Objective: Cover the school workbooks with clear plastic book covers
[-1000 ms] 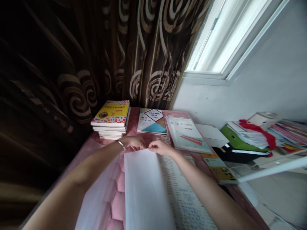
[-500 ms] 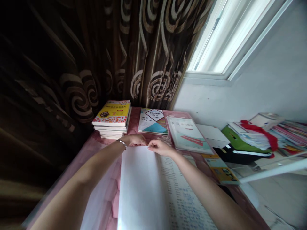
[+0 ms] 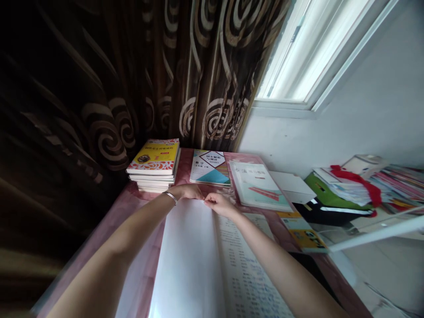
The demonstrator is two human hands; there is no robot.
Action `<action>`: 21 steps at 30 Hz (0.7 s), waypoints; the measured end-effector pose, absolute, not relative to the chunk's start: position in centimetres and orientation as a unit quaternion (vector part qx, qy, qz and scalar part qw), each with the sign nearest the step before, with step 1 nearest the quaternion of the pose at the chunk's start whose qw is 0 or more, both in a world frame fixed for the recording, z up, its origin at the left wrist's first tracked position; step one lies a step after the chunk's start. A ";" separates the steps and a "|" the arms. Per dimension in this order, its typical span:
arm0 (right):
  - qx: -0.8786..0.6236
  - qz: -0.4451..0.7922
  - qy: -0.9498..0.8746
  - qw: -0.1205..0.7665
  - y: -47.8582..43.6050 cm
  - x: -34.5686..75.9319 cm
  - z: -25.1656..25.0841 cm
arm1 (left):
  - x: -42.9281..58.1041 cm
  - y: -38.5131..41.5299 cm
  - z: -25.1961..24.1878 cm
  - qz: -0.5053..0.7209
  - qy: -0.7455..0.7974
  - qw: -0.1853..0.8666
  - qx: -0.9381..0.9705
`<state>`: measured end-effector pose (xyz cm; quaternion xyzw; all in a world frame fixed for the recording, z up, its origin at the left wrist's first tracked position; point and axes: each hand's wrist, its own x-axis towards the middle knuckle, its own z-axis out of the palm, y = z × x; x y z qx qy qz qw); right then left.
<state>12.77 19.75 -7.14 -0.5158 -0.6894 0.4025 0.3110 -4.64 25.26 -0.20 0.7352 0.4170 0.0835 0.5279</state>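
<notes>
A big white sheet (image 3: 187,260) lies lengthwise on the pink table (image 3: 127,198), folded over a printed page (image 3: 247,274) with rows of text. My left hand (image 3: 188,192), with a silver bracelet at the wrist, is closed on the sheet's far edge. My right hand (image 3: 217,204) pinches the same far edge just to the right of it. Both hands almost touch each other.
A stack of books (image 3: 155,165) topped by a yellow cover stands at the far left. Beside it lie a maths workbook (image 3: 210,167) and a pale green booklet (image 3: 260,185). A dark patterned curtain (image 3: 132,75) hangs behind. Cluttered papers and a green box (image 3: 334,196) fill the right.
The white sheet has swung over to the left and now covers more of the pink table. Both hands have stayed at its far edge, shifting slightly away from me.
</notes>
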 end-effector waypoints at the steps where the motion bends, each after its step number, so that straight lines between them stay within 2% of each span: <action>1: -0.515 0.405 -0.686 0.317 19.7 12.8 -7.3 | -5.0 25.4 0.3 0.072 0.421 0.521 0.739; 6: -0.506 0.413 -0.670 0.354 19.2 13.2 -7.3 | -9.3 25.6 3.8 0.068 0.459 0.503 0.729; 10: -0.505 0.416 -0.655 0.378 18.8 13.2 -7.1 | -13.3 23.8 5.7 0.166 0.497 0.560 0.641; 12: -0.506 0.416 -0.647 0.390 18.7 13.0 -7.1 | -14.5 22.0 5.5 0.214 0.496 0.608 0.583; 15: -0.509 0.416 -0.634 0.408 18.5 12.3 -7.1 | -15.1 18.5 3.8 0.219 0.484 0.658 0.534; 21: -0.527 0.406 -0.590 0.459 18.0 10.9 -7.0 | -14.0 13.1 1.1 0.316 0.412 0.711 0.475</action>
